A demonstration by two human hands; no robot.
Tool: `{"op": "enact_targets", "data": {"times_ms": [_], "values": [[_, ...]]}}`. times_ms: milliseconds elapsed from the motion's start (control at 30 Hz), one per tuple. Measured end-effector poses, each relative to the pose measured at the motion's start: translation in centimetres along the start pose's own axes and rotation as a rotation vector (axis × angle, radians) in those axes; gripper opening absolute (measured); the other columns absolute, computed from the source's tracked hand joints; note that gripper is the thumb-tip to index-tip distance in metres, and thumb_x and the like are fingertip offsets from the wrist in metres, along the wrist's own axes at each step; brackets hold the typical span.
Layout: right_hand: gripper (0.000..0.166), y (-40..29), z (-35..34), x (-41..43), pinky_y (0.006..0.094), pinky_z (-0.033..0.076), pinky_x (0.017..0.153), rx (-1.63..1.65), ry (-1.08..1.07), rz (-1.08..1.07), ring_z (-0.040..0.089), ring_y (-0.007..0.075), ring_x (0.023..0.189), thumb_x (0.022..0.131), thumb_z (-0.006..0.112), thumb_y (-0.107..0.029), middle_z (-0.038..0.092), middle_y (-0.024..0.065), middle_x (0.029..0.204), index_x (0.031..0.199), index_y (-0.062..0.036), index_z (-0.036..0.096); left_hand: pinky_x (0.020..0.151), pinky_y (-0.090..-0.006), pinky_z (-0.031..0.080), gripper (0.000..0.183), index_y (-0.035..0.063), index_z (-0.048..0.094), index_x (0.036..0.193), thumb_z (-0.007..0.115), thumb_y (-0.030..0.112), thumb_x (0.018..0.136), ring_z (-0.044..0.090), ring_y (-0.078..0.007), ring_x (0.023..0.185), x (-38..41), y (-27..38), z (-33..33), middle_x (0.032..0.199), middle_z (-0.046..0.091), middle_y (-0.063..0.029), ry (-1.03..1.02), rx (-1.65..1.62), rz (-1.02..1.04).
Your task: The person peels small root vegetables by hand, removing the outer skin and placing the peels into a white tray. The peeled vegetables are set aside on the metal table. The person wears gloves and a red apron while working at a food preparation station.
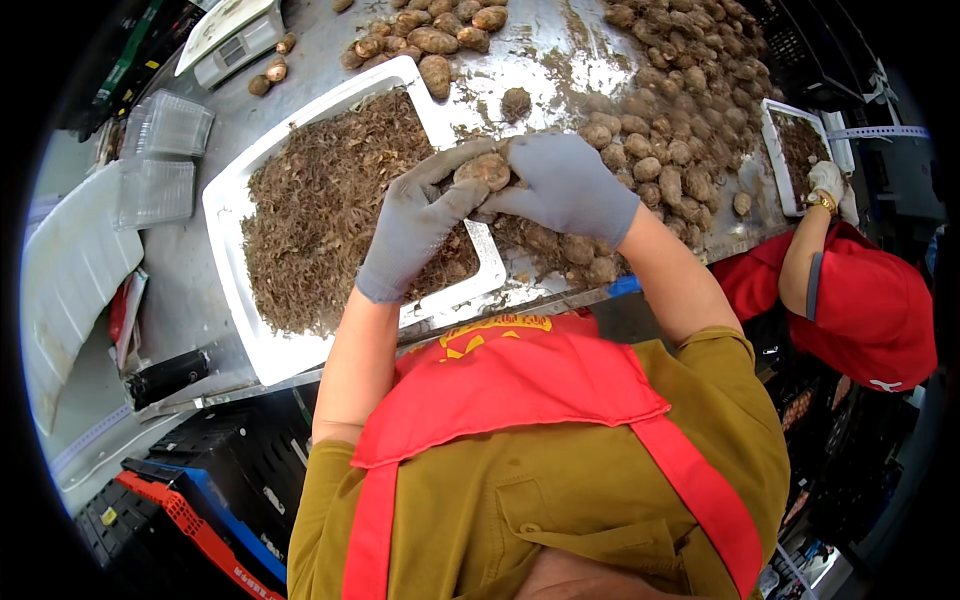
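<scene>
Both hands wear grey knit gloves. A brown taro corm (484,172) is held between them, with my left hand (424,217) gripping it from the left and my right hand (566,184) closed on its right side. Below and left of the hands lies a white foam tray (225,247), heaped with brown fibrous peelings (322,202). A large pile of hairy taro corms (675,120) covers the metal table on the right and reaches under my right forearm. Cleaner-looking corms (435,37) lie in a group beyond the tray. One hairy corm (516,104) sits alone just past my hands.
A white scale (232,45) stands at the back left, near clear plastic containers (169,124). On the right, a co-worker's gloved hand (825,180) is at a smaller white tray (780,165). Black crates (225,457) stand below the metal table (176,300).
</scene>
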State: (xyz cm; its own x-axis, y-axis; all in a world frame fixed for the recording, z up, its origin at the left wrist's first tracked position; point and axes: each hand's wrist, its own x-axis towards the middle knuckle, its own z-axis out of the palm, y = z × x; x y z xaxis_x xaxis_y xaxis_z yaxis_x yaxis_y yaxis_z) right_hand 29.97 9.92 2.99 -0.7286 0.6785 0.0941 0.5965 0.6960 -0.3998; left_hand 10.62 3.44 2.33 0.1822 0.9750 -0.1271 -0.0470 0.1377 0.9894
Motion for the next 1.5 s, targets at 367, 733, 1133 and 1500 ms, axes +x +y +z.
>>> {"op": "enact_targets", "data": {"times_ms": [367,733,1133,1500], "values": [[0.059,-1.0,-1.2,-0.7,0.0431,0.049,0.057,-0.154,-0.066,-0.057,0.062,0.0339,0.060,0.082,0.059,-0.062,0.060,0.0136,0.062,0.067,-0.0052,0.062,0.089,-0.0259,0.048,0.039,0.0009,0.062,0.125,0.063,0.010,0.087,0.059,-0.0095,0.098,-0.7,0.3,-0.3,0.111,0.067,-0.0078,-0.029,0.128,0.013],[0.039,-0.3,-0.9,-1.8,0.0396,0.049,0.058,0.088,0.230,-0.074,0.063,0.0289,0.063,0.090,0.057,-0.043,0.060,0.0102,0.065,0.073,-0.0092,0.065,0.089,-0.0262,0.047,0.038,0.0025,0.065,0.118,0.068,0.008,0.081,0.059,-0.0099,0.098,-0.6,0.9,0.0,0.112,0.067,-0.0057,0.204,0.172,0.117],[0.043,-1.1,1.1,-0.9,0.0441,0.048,0.057,-0.176,0.000,-0.068,0.063,0.0319,0.061,0.086,0.059,-0.049,0.060,0.0102,0.062,0.066,-0.0109,0.063,0.089,-0.0267,0.046,0.037,0.0066,0.070,0.112,0.071,0.006,0.075,0.060,-0.0148,0.098,-0.3,1.1,0.0,0.106,0.064,-0.0071,0.120,0.376,0.154],[0.029,0.9,0.9,-2.7,0.0354,0.052,0.066,0.358,0.318,0.134,0.066,0.0255,0.072,0.091,0.060,-0.033,0.066,0.0095,0.076,0.097,-0.0077,0.072,0.097,-0.0305,0.046,0.066,0.0046,0.051,0.136,0.076,0.016,0.076,0.058,-0.0151,0.109,-0.3,0.5,-0.7,0.122,0.062,-0.0086,0.169,0.072,0.177]]}}
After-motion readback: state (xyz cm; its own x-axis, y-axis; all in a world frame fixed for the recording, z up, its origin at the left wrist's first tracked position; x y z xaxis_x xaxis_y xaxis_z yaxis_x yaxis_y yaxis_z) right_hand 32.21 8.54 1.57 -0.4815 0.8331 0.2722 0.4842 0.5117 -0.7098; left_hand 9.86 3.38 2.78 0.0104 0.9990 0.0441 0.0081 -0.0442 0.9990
